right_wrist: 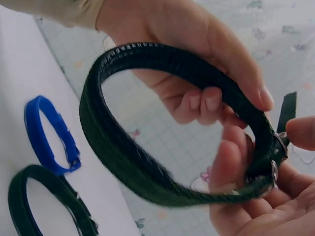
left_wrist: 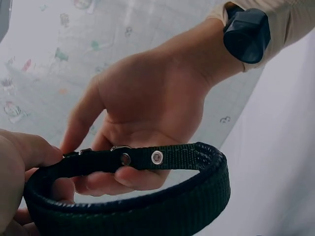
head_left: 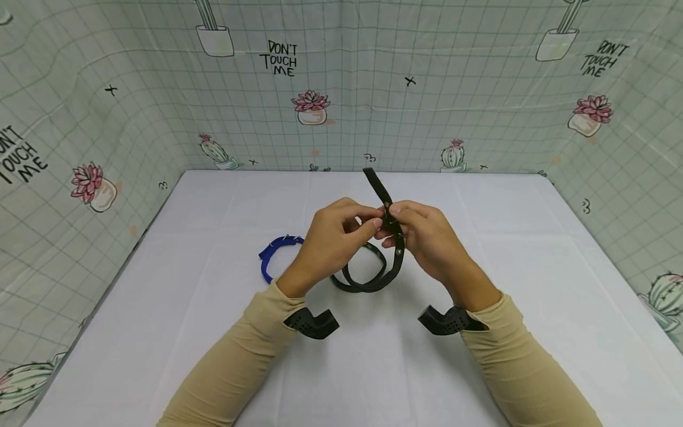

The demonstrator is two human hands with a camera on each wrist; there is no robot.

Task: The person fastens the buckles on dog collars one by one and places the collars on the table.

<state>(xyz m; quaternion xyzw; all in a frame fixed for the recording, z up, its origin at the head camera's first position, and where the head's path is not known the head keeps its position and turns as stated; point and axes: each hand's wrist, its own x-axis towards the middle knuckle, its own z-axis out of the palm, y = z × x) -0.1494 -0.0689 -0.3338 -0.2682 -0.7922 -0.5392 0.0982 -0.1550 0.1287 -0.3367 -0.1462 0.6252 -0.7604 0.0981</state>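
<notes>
A black webbing collar [head_left: 399, 252] with metal eyelets is held up over the white table [head_left: 533, 267] by both hands. My left hand [head_left: 368, 222] pinches it at the buckle from the left, and my right hand [head_left: 396, 220] pinches the same spot from the right. The free strap end [head_left: 376, 184] sticks up and away. In the right wrist view the collar's loop [right_wrist: 123, 147] hangs open, with the buckle [right_wrist: 275, 162] between the fingers of my right hand [right_wrist: 256, 196] and my left hand [right_wrist: 197, 49] above. The left wrist view shows the strap [left_wrist: 147, 206] lying across my right hand's fingers [left_wrist: 133, 177].
A blue collar [head_left: 269, 255] lies on the table, partly hidden behind my left wrist. A second black collar [right_wrist: 44, 201] lies beside the blue one [right_wrist: 49, 132]. Cactus-print sheets [head_left: 341, 89] wall the table at the back and on both sides.
</notes>
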